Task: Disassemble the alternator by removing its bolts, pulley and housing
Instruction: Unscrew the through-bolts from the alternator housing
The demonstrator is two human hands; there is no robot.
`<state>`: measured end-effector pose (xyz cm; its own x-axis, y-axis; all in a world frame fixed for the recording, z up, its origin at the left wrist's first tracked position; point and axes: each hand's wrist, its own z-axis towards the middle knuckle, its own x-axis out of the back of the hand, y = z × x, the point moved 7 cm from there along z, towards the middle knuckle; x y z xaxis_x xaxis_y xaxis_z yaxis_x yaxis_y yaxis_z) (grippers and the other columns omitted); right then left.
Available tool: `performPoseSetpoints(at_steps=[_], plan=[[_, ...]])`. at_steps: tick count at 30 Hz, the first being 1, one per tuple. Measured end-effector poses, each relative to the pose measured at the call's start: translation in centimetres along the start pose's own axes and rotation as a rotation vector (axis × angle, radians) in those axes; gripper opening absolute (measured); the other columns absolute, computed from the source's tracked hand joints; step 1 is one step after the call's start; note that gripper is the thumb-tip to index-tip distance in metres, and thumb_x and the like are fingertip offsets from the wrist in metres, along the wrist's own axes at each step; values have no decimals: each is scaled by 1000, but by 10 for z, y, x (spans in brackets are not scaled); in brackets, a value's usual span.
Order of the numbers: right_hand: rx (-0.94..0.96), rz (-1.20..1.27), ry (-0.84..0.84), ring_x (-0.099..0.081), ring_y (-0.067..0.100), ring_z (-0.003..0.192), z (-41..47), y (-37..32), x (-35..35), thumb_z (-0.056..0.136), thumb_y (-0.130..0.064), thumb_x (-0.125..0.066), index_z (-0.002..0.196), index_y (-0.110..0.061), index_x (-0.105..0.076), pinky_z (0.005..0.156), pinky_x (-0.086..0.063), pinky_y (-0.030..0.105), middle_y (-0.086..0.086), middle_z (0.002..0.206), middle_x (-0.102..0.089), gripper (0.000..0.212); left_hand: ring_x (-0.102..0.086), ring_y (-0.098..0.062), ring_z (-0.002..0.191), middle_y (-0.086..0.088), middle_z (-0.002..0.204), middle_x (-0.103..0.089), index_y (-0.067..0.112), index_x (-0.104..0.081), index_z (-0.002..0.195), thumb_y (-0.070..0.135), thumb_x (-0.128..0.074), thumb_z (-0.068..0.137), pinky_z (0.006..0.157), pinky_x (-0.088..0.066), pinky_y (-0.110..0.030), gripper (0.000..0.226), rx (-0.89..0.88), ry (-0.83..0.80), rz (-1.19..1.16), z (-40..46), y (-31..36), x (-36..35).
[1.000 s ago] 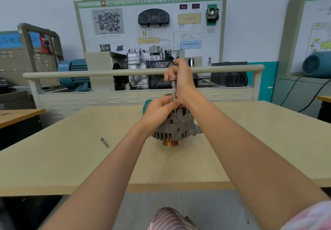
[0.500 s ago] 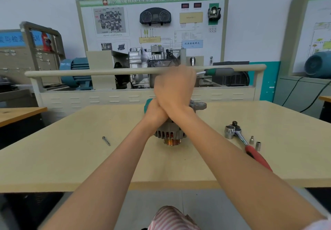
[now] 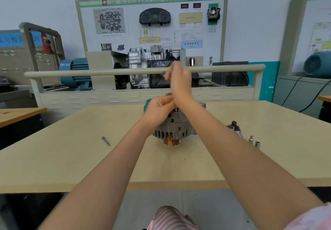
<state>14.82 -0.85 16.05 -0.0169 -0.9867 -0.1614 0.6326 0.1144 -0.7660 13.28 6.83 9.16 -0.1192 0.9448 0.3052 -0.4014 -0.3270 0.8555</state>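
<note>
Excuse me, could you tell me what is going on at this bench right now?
A person is taking apart an alternator that stands on its pulley on the table. The left hand rests on top of the housing, fingers curled at what it is working on. The right hand is raised above it, blurred, so what it grips is unclear. One loose bolt lies to the left; a ratchet and two small sockets lie to the right.
</note>
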Motion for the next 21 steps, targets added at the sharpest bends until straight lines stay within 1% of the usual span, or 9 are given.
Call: performPoseSetpoints(at_steps=[1,3,5,7,9,12,15,19,21], plan=[[162,-292,53,-46,12,60,-7,-7,-1,94,-17,-39,58,-9,-49,74,-43,33,-3,56,-46,39,-63,-13,79,6,75,-69,16,-66,84,10,-53,93,69,-48,-20,17,10,34,21,1,-1,2],[413,-902,163,-49,20,85,-22,-16,-10,88,-25,-42,78,-7,-59,95,-36,37,2,80,-54,26,-55,-13,80,-1,82,-62,17,-57,84,5,-51,94,70,-46,-24,17,22,89,22,1,-2,5],[442,-1140,208,-45,25,97,-26,-16,-12,85,-30,-39,94,-6,-60,102,-28,37,8,96,-54,33,-51,-10,81,-3,89,-58,23,-51,83,6,-52,95,71,-45,-23,21,14,104,5,0,0,4],[465,-1122,208,-43,25,97,-26,-18,-9,85,-30,-38,96,-7,-58,99,-26,34,8,98,-53,33,-52,-13,83,-5,90,-59,23,-52,84,8,-52,95,75,-46,-28,19,21,109,19,-1,0,3],[470,-1076,213,-43,24,98,-25,-17,-6,85,-28,-39,95,-8,-58,99,-24,32,7,98,-54,30,-53,-16,83,-8,89,-61,14,-58,90,10,-50,96,72,-45,-29,10,44,115,43,-2,-1,3],[473,-1041,213,-44,23,98,-24,-17,-5,85,-26,-41,93,-8,-59,101,-24,32,6,97,-54,27,-54,-17,84,-12,92,-63,5,-61,101,11,-49,96,72,-44,-29,14,66,123,54,-1,-4,2],[467,-986,224,-44,23,95,-24,-17,-4,85,-24,-43,89,-6,-61,103,-25,33,6,92,-54,25,-54,-16,82,-7,86,-62,11,-60,93,11,-50,95,70,-44,-27,11,58,113,40,0,-3,2],[400,-772,225,-44,19,83,-18,-20,-1,90,-23,-44,63,-11,-51,96,-29,32,-1,74,-46,30,-56,-8,74,3,75,-64,17,-61,83,12,-53,92,61,-43,-19,13,35,95,31,1,-4,1],[298,-575,185,-41,15,65,-11,-19,1,92,-23,-44,48,-15,-38,81,-36,33,-5,56,-40,46,-57,0,65,15,61,-65,26,-60,76,12,-53,91,53,-40,-12,22,7,68,18,2,-2,0]])
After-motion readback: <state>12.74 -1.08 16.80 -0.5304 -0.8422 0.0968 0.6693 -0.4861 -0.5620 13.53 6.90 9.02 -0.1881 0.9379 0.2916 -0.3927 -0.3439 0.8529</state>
